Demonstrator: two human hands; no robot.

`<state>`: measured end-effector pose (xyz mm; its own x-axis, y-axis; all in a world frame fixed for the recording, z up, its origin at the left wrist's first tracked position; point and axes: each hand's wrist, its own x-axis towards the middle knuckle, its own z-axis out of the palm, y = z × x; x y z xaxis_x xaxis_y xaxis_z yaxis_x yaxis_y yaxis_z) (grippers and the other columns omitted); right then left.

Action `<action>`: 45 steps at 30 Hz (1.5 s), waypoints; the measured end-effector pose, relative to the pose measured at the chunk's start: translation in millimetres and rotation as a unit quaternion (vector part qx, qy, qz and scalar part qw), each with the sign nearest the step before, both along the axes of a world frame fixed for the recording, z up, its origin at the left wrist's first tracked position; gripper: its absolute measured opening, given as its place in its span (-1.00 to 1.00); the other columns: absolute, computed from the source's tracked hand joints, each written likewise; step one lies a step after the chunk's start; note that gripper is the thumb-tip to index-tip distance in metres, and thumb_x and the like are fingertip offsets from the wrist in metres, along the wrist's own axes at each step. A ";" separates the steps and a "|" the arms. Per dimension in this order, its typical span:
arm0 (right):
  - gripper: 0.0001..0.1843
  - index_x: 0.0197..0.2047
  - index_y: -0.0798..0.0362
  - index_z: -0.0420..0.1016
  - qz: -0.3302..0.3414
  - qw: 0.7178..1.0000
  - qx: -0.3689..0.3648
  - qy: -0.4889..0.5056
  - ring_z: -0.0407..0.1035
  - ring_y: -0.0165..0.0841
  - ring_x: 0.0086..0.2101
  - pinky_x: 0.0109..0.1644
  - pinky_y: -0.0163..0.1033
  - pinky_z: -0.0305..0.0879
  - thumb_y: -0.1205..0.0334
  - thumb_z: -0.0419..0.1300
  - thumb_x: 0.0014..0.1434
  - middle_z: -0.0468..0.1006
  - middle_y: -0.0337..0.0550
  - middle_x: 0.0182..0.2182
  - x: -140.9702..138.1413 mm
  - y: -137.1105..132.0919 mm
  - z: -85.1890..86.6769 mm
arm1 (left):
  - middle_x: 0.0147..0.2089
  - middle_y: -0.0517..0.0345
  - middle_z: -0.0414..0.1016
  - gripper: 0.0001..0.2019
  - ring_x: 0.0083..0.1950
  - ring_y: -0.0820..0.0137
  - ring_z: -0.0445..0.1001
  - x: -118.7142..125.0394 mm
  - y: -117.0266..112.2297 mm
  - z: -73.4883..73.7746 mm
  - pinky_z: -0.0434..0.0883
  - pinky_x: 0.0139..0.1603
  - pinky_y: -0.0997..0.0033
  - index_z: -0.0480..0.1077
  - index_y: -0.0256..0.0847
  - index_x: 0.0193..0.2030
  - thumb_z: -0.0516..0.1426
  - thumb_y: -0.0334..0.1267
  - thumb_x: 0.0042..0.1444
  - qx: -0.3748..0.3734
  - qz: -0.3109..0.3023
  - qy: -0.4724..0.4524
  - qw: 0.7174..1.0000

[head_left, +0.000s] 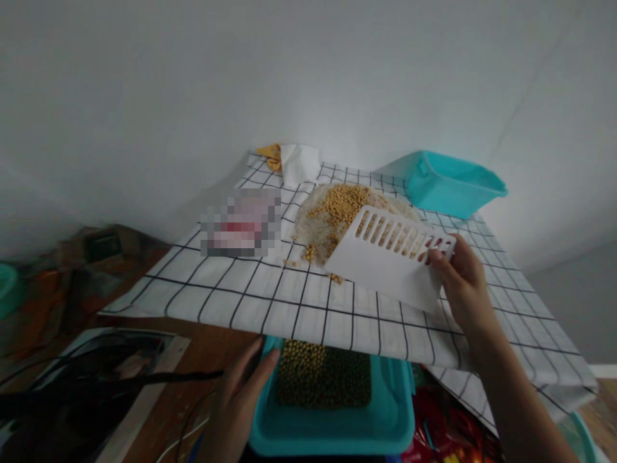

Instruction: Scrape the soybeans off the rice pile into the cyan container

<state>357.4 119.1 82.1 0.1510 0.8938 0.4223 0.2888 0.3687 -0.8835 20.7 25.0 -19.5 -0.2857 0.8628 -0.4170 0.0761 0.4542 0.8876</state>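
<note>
My right hand [461,276] grips one end of a flat white slotted plastic sheet [385,270], its thumb on top. The sheet is tilted over the front right of a pile of yellow beans [347,200] and pale grains [313,225] on the table. Below the table's front edge, my left hand [245,379] is closed on the left rim of a teal plastic basin [332,440]. Small round beans [322,379] lie in this basin, partly in the table's shadow. A few loose yellow beans [336,278] lie near the sheet's lower left edge.
A black-and-white checked cloth [226,289] covers the table. Another teal basin [448,186] stands at the back right. White paper [299,164] and a yellow item [272,155] lie at the back left, near a blurred-out packet [241,222]. Boxes [103,247] and cables clutter the floor left.
</note>
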 end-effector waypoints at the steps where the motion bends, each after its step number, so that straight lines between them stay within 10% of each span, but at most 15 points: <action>1: -0.83 -0.25 -0.04 0.40 0.000 1.000 -0.002 0.009 0.33 -0.37 -0.35 -0.28 -0.25 0.24 0.07 0.26 0.22 0.45 -0.24 -0.34 1.0 -0.4 -0.9 | 0.20 0.14 0.55 -0.69 0.37 0.07 0.32 -0.4 0.2 -1.9 0.21 0.40 0.23 0.58 -0.03 -0.19 0.28 -0.04 -0.11 -0.005 0.005 -0.002 1.000; 28: -0.82 -0.24 -0.04 0.39 0.010 1.000 0.015 -0.007 0.28 -0.38 -0.39 -0.32 -0.24 0.18 0.06 0.26 0.23 0.41 -0.25 -0.38 -0.6 -4.7 0.2 | 0.16 0.02 0.58 -0.64 0.32 0.02 0.39 5.8 1.7 10.1 0.32 0.33 0.15 0.55 -0.11 -0.14 0.28 -0.02 -0.08 -0.018 0.033 -0.002 0.999; 39: -0.84 -0.24 -0.04 0.41 0.009 0.999 0.017 -0.031 0.26 -0.39 -0.39 -0.30 -0.24 0.18 0.08 0.25 0.24 0.40 -0.26 -0.39 -3.5 -6.6 1.5 | 0.31 -0.09 0.43 -0.50 0.45 -0.02 0.18 3.0 1.2 2.9 0.06 0.47 0.05 0.49 -0.18 0.00 0.26 0.03 -0.05 -0.042 0.031 0.023 0.998; 45: -0.84 -0.15 -0.06 0.43 0.033 0.999 0.010 -0.027 0.30 -0.39 -0.34 -0.25 -0.26 0.22 0.09 0.24 0.25 0.44 -0.25 -0.33 -4.4 -8.4 1.1 | 0.22 0.02 0.53 -0.60 0.37 0.02 0.33 7.9 -0.2 12.2 0.27 0.37 0.14 0.55 -0.13 -0.09 0.27 0.00 -0.06 -0.020 0.026 -0.006 0.999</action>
